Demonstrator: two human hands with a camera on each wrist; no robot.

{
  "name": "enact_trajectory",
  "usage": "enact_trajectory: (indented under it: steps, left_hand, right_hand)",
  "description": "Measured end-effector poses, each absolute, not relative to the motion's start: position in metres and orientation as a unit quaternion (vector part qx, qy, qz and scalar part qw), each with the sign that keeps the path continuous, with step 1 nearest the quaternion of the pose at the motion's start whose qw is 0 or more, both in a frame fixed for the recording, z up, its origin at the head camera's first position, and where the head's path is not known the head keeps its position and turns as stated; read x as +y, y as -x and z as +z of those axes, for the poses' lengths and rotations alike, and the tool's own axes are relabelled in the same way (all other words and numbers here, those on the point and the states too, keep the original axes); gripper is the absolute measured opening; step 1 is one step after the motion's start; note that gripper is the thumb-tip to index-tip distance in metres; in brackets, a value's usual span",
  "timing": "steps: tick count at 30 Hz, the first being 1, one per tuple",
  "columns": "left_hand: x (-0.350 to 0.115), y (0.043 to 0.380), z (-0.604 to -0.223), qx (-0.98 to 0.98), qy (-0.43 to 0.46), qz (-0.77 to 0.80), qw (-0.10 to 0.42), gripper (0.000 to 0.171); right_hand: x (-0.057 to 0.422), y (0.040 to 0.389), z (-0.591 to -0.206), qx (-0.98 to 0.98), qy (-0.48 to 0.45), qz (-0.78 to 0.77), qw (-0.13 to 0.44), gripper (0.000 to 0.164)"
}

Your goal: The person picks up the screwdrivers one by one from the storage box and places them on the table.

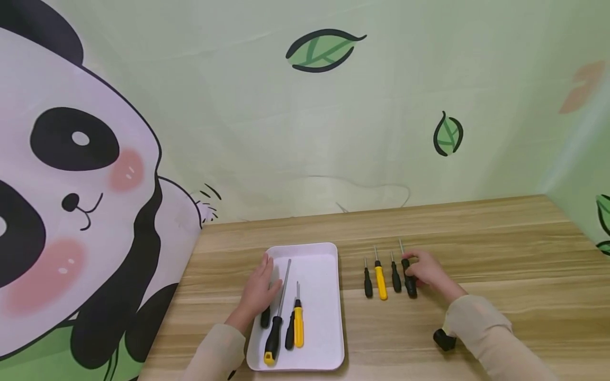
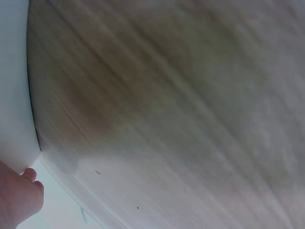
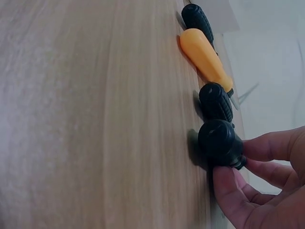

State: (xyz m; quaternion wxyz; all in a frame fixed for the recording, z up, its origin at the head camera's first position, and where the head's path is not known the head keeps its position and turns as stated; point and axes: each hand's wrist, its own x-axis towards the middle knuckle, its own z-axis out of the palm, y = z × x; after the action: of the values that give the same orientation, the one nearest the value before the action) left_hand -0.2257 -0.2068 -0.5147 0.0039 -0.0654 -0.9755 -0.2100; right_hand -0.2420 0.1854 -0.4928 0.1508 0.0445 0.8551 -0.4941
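Note:
My right hand [image 1: 428, 270] pinches a thick black screwdriver [image 1: 411, 288] by its handle, thumb on one side and fingers on the other. That screwdriver lies on the table at the right end of a row. Beside it are a small black screwdriver [image 1: 396, 279], a yellow screwdriver [image 1: 381, 283] and another small black screwdriver [image 1: 368, 286]. My left hand [image 1: 257, 288] rests over the left rim of a white tray [image 1: 324, 301], its fingers extended. Inside the tray lie a long black screwdriver with a yellow end [image 1: 273, 338], a yellow screwdriver [image 1: 298, 328] and black-handled ones, one partly under my hand.
The wooden table [image 1: 381, 344] runs back to a green wall cloth [image 1: 371, 132] printed with leaves and a panda. A black object [image 1: 445, 339] shows beside my right sleeve, at the wrist. The tray stands left of the row.

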Motion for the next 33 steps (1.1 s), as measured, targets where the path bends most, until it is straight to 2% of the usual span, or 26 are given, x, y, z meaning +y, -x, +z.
enact_trajectory:
  steps: [27, 33]
  left_hand:
    - [-0.207, 0.224, -0.513, -0.976, 0.066, -0.208, 0.004, 0.065]
    - [-0.207, 0.224, -0.513, -0.976, 0.065, -0.210, 0.003, 0.065]
  right_hand:
    - [0.196, 0.234, -0.485, 0.826, -0.051, -0.533, 0.175, 0.048]
    - [0.196, 0.235, -0.480, 0.829, -0.054, -0.531, 0.166, 0.048]
